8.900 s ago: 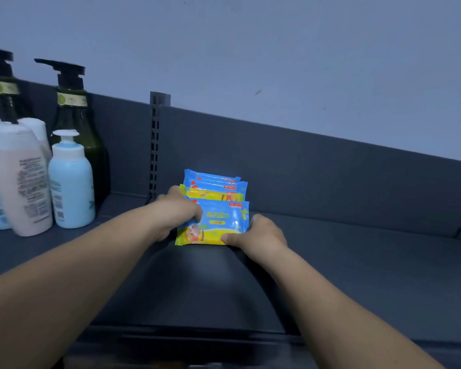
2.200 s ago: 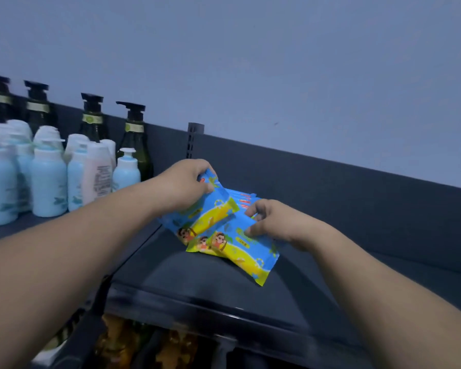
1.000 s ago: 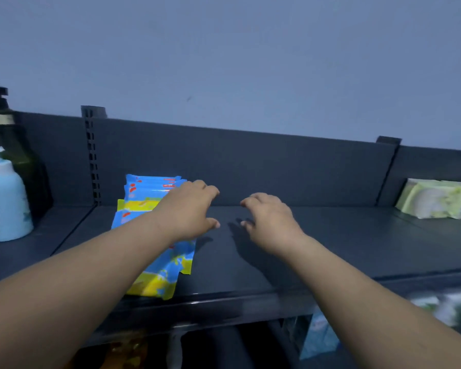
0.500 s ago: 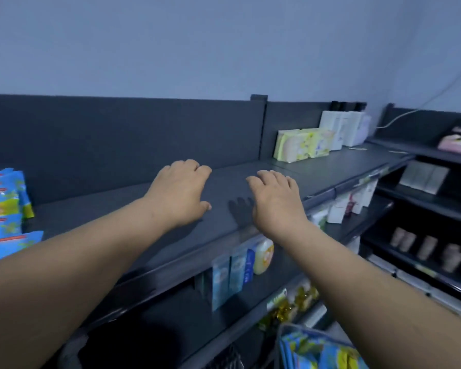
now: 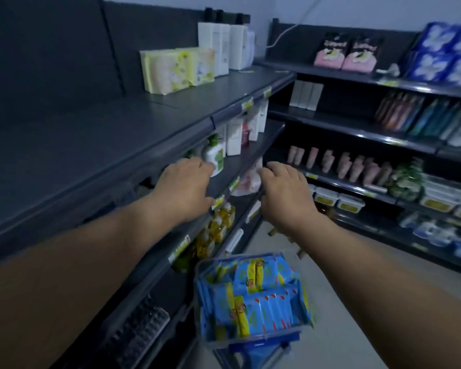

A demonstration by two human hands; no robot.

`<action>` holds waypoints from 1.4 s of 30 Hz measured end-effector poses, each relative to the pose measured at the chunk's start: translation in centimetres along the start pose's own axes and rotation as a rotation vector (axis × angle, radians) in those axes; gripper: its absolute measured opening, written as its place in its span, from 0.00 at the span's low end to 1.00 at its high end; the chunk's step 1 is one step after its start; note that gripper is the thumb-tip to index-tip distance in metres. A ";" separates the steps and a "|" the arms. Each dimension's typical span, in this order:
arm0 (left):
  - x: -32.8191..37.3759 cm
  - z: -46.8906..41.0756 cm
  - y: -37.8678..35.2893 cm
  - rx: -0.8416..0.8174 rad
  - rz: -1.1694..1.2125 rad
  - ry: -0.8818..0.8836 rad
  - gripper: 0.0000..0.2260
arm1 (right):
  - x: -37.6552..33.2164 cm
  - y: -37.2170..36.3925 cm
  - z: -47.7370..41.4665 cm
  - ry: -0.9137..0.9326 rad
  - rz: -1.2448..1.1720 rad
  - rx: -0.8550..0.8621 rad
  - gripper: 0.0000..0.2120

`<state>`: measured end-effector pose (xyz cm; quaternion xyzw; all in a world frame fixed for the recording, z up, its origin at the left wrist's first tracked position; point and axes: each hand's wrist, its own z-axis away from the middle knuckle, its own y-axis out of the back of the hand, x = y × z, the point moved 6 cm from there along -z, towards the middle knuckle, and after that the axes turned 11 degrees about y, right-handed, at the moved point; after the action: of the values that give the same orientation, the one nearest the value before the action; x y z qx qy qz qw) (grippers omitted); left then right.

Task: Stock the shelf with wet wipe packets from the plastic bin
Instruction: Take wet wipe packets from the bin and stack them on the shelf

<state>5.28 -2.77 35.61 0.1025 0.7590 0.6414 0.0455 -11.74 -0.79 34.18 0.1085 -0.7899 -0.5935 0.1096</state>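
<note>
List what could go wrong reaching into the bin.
The plastic bin looks perched on a narrow blue stand; a hard tug might tip it. The wet wipe packets stand crammed, so lifting one may drag neighbours out. The left hand hangs near a white bottle it could knock.

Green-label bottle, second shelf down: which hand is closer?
Left. The left hand has its fingertips overlapping the lower left edge of the bottle in the head view. The right hand is further off, to the bottle's right.
</note>
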 end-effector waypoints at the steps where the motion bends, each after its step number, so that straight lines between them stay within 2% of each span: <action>1: 1.3 -0.5 -1.4 -0.024 0.011 -0.020 0.28 | 1.4 -1.1 0.8 -0.023 0.000 -0.018 0.26; 8: 8.7 -3.0 -10.9 -0.187 0.045 -0.113 0.25 | 9.0 -8.9 5.5 -0.155 -0.041 -0.158 0.26; 13: 12.3 -4.2 -17.8 -0.297 0.032 -0.133 0.31 | 12.9 -14.6 8.8 -0.246 -0.104 -0.276 0.27; 17: 14.3 -4.5 -22.6 -0.361 0.046 -0.126 0.26 | 15.7 -19.1 11.3 -0.328 -0.182 -0.370 0.28; 21: 16.2 -4.7 -27.4 -0.449 0.044 -0.129 0.24 | 17.7 -23.4 13.6 -0.407 -0.270 -0.443 0.27; 28: 18.1 -5.0 -35.9 -0.615 0.017 -0.095 0.28 | 18.4 -30.8 15.5 -0.470 -0.435 -0.529 0.26; 33: 16.5 -4.8 -40.9 -0.721 0.051 0.045 0.30 | 17.2 -35.6 13.9 -0.458 -0.556 -0.543 0.27; 37: 13.3 -4.8 -44.5 -0.778 0.064 0.205 0.32 | 16.2 -39.3 11.6 -0.489 -0.634 -0.557 0.24; 42: 9.3 -5.2 -49.0 -0.863 0.117 0.411 0.26 | 15.5 -43.8 9.4 -0.637 -0.653 -0.558 0.21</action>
<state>-9.54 -13.43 -11.10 -0.0120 0.4096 0.9063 -0.1034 -27.54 -8.83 -9.80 0.1301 -0.5215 -0.7877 -0.3012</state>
